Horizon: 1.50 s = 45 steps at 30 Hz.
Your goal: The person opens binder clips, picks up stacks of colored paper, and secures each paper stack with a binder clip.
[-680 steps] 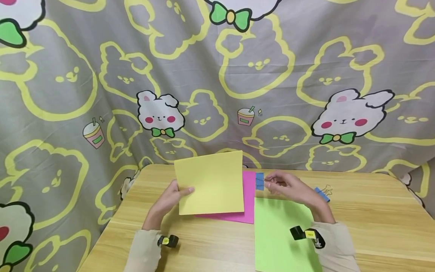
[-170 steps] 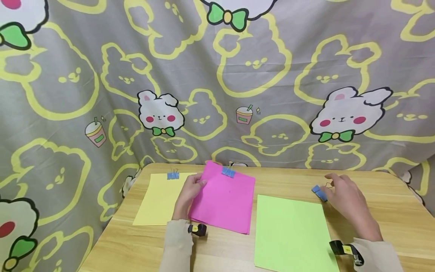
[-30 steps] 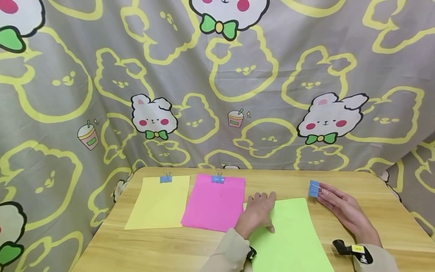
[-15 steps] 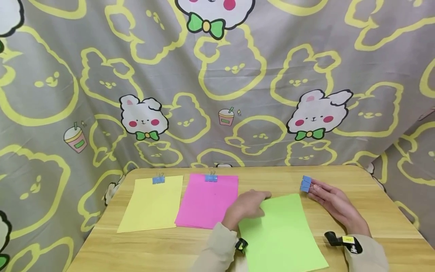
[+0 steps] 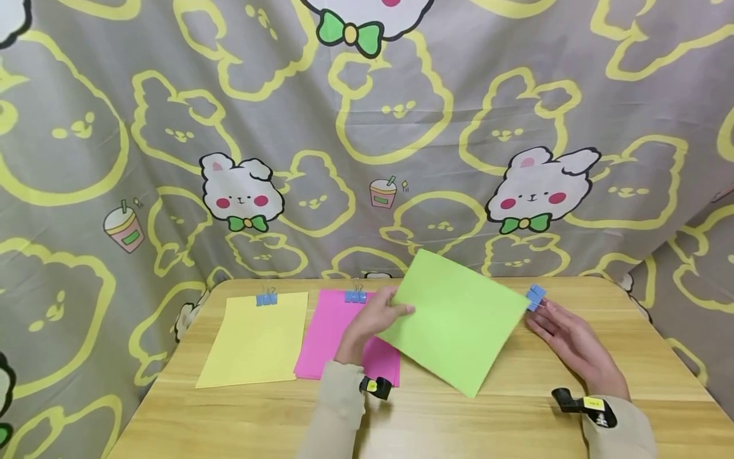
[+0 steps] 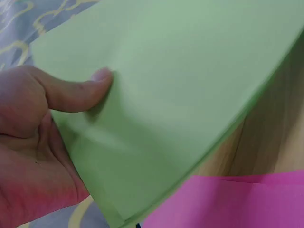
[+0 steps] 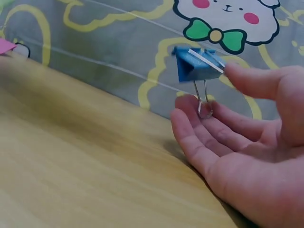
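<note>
A stack of light green paper (image 5: 459,315) is tilted up off the table, gripped at its left edge by my left hand (image 5: 374,315). In the left wrist view the thumb presses on the front of the green sheets (image 6: 180,85), and the fingers go behind them. My right hand (image 5: 579,347) holds a blue binder clip (image 5: 536,297) beside the paper's right corner. The right wrist view shows the clip (image 7: 199,64) between thumb and fingers, its wire handles spread apart against them. Its blue body points away from the palm.
Yellow paper (image 5: 255,341) with a blue binder clip (image 5: 266,299) on its top edge lies at the left. Pink paper (image 5: 323,338), likewise clipped (image 5: 355,297), lies beside it, partly behind my left hand. A patterned curtain (image 5: 321,121) hangs behind the wooden table (image 5: 241,421).
My left hand has taken hold of the green paper, which lay flat, and lifted and turned it. My right hand still holds the clip, picked up from the table since the older frames.
</note>
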{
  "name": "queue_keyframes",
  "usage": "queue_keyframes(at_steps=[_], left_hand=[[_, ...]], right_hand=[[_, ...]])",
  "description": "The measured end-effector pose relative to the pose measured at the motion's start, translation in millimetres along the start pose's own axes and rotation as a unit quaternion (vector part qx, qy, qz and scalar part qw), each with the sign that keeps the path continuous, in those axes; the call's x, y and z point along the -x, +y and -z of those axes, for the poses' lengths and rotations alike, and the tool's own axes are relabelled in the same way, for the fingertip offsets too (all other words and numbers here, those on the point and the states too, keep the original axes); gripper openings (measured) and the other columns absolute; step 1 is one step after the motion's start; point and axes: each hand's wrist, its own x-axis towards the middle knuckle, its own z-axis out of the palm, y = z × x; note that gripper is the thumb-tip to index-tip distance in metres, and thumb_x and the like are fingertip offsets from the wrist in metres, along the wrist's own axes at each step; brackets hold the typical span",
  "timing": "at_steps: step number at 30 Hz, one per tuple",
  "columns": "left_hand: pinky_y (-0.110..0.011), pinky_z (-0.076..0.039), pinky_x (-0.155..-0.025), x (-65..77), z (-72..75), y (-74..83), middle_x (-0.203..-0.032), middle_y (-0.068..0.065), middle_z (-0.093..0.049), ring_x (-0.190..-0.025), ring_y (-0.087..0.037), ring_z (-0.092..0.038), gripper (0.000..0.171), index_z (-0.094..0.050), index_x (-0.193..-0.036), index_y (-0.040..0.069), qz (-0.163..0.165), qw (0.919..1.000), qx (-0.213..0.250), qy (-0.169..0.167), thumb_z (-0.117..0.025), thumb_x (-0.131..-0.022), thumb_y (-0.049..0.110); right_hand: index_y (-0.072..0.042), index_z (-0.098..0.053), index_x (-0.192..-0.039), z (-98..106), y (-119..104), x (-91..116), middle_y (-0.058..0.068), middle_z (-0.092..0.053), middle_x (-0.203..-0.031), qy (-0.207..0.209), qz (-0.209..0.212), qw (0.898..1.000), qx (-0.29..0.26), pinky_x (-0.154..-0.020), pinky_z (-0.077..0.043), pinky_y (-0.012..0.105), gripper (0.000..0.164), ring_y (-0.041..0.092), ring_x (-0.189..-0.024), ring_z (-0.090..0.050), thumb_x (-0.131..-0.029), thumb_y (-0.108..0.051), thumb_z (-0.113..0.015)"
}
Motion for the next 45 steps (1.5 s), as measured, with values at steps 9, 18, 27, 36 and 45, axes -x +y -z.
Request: queue_keyframes(at_steps=[9, 18, 27, 36, 45], left_hand=[[-0.036, -0.055, -0.09, -2.6, 3.6, -8.1, -0.111, -0.013, -0.071, -0.096, -0.019, -0.067, 0.027, -0.063, -0.128, -0.002, 0.01, 0.9934, 0.103, 0.051, -0.059, -0.103, 0.005], [-0.035, -0.058, -0.081, -1.2, 3.9, -18.1, -0.103, -0.014, -0.072, -0.084, -0.018, -0.068, 0.025, -0.063, -0.126, -0.004, 0.019, 0.9858, 0.147, 0.078, -0.059, -0.102, 0.004], [-0.038, -0.056, -0.089, 0.4, 3.1, -21.2, -0.109, -0.016, -0.072, -0.092, -0.02, -0.069, 0.029, -0.062, -0.13, -0.003, 0.013, 0.9859, 0.153, 0.066, -0.058, -0.102, 0.005], [-0.036, -0.06, -0.08, -1.7, 0.3, -28.5, -0.108, -0.02, -0.073, -0.083, -0.018, -0.071, 0.03, -0.061, -0.13, -0.006, 0.006, 0.9849, 0.162, 0.059, -0.058, -0.102, 0.002], [-0.035, -0.06, -0.078, -2.1, 2.1, -25.7, -0.105, -0.018, -0.073, -0.08, -0.017, -0.07, 0.029, -0.063, -0.13, -0.004, 0.004, 0.987, 0.148, 0.064, -0.058, -0.102, 0.003]], right_hand=[[-0.011, -0.069, -0.129, -6, -4, 9, 0.002, -0.068, -0.13, 0.082, -0.025, 0.996, -0.005, -0.104, -0.05, 0.034, 0.042, 0.018, -0.123, -0.063, -0.11, 0.003, -0.034], [-0.014, -0.07, -0.122, -12, -7, 8, 0.001, -0.069, -0.124, 0.112, -0.043, 0.986, 0.119, -0.101, -0.051, 0.03, 0.037, 0.016, -0.116, -0.067, -0.107, 0.006, -0.043], [0.007, -0.047, -0.141, -27, -13, 5, 0.0, -0.066, -0.123, 0.141, -0.102, 0.924, 0.342, -0.097, -0.054, 0.031, 0.042, 0.013, -0.113, -0.067, -0.104, -0.007, -0.06], [-0.016, -0.063, -0.12, -29, -8, 8, 0.003, -0.075, -0.114, 0.063, -0.058, 0.931, 0.354, -0.093, -0.056, 0.027, 0.026, 0.017, -0.107, -0.071, -0.105, 0.001, -0.051], [-0.01, -0.063, -0.119, -36, -7, -4, 0.011, -0.077, -0.109, 0.048, -0.064, 0.908, 0.411, -0.091, -0.055, 0.025, 0.019, 0.021, -0.103, -0.073, -0.105, 0.0, -0.053]])
